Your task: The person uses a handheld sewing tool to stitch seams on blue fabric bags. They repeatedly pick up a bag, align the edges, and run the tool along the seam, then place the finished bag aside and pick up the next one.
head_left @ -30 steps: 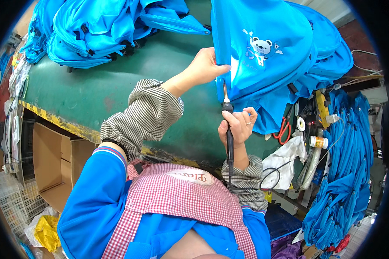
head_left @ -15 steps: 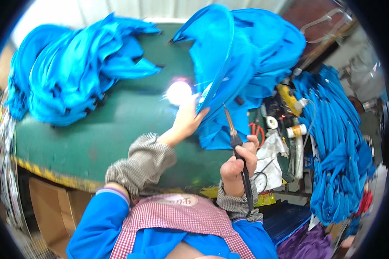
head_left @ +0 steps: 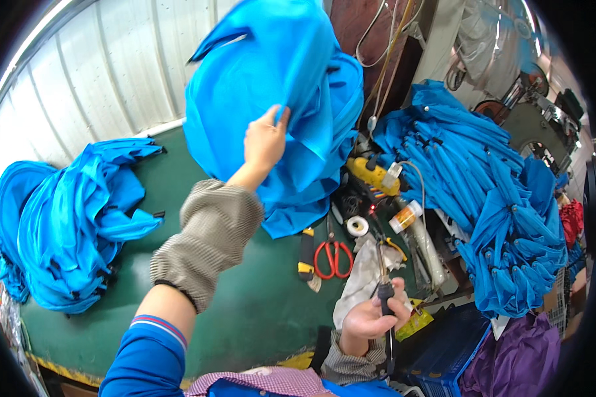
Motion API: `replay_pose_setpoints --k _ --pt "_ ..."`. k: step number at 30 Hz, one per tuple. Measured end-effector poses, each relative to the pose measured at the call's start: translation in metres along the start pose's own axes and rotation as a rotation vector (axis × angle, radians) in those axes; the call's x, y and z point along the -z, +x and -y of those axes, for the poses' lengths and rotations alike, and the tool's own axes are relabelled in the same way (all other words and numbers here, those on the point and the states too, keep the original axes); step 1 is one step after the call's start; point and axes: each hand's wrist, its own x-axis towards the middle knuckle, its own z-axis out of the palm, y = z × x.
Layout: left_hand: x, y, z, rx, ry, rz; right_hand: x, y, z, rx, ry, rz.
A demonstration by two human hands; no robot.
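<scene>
My left hand (head_left: 265,145) is closed on a fold of blue fabric (head_left: 225,106), which is part of a large loose heap at the table's far side; the cloth resembles umbrella canopy. My right hand (head_left: 376,319) is wrapped round the dark handle of a soldering iron (head_left: 382,268), its thin metal tip pointing up and away from me. The iron is apart from the cloth, above a crumpled white cloth (head_left: 357,278). Beside this lie red-handled scissors (head_left: 333,258) and a black-and-yellow cutter (head_left: 306,255).
Another pile of blue fabric (head_left: 73,225) lies at the left of the green table (head_left: 232,317). At the right are a yellow tool (head_left: 371,173), a white tape roll (head_left: 357,226), a small bottle (head_left: 405,216) and many hanging blue umbrellas (head_left: 510,225). A blue crate (head_left: 444,351) and purple cloth (head_left: 516,357) are lower right.
The view has swung to the right. My left hand has lifted and pushed the blue fabric away toward the far wall. The soldering iron has moved away from the cloth, toward the tools.
</scene>
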Motion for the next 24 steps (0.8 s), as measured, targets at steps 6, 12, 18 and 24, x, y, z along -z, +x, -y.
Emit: replay_pose_setpoints --k 6,12,18,24 --pt "-0.071 -0.013 0.057 0.136 0.277 0.583 -0.001 -0.019 -0.012 -0.091 -0.016 0.085" --pt "0.025 -0.070 0.038 -0.469 0.121 0.239 -0.013 -0.038 -0.006 -0.133 0.090 -0.004" --pt "0.320 -0.149 0.143 0.101 0.350 -0.282 -0.030 -0.050 0.015 -0.200 0.240 0.289" --pt "0.504 -0.233 0.235 0.244 0.814 -0.801 -0.046 -0.065 0.048 -0.272 0.181 0.366"
